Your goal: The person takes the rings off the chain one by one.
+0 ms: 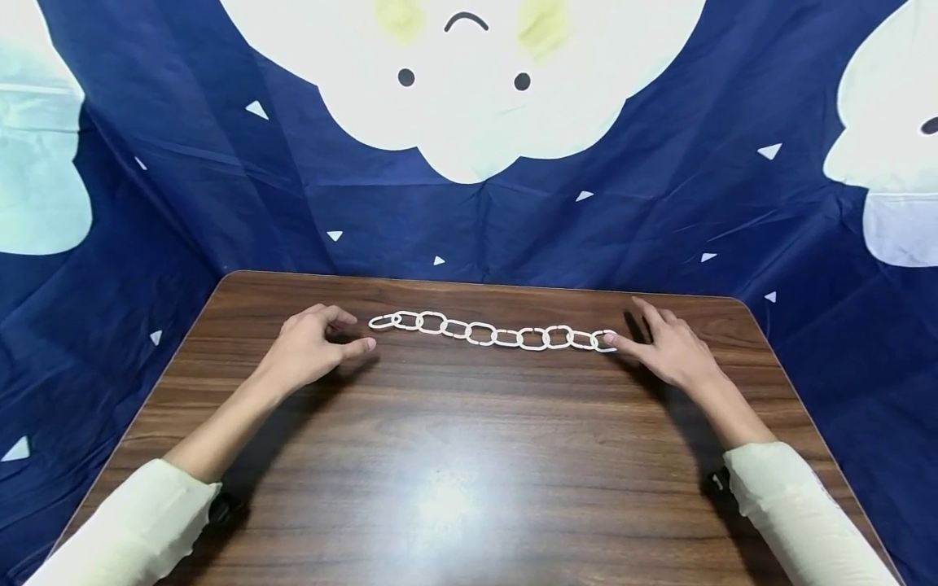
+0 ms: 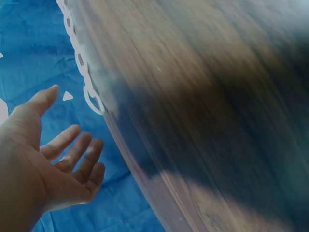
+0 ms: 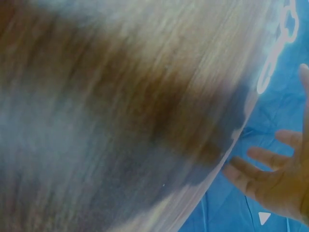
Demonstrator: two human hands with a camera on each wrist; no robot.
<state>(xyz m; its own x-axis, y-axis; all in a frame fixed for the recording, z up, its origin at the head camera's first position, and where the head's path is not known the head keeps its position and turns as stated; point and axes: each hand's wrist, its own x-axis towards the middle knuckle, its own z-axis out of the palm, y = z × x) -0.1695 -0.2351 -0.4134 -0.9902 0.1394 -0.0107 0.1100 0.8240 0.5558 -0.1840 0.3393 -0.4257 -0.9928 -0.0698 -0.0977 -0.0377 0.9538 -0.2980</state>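
Note:
A white chain of several linked plastic rings [image 1: 480, 334] lies stretched from left to right across the far part of the wooden table. Just past its left end is my left hand [image 1: 311, 346], thumb and fingers spread apart with nothing between them. My right hand [image 1: 674, 346] hovers by the other end, its thumb overlapping the last link in the head view. In the left wrist view, the end link [image 2: 92, 100] shows a gap from the fingers. The right wrist view likewise has the end link [image 3: 267, 72] apart from the loosely spread right hand [image 3: 280, 179].
The brown wood-grain table [image 1: 440, 431] has rounded far corners. A dark blue cloth [image 1: 242, 203] with white clouds and small triangles hangs behind it and at both sides. Both forearms, in pale sleeves [image 1: 139, 521], reach in from the near edge.

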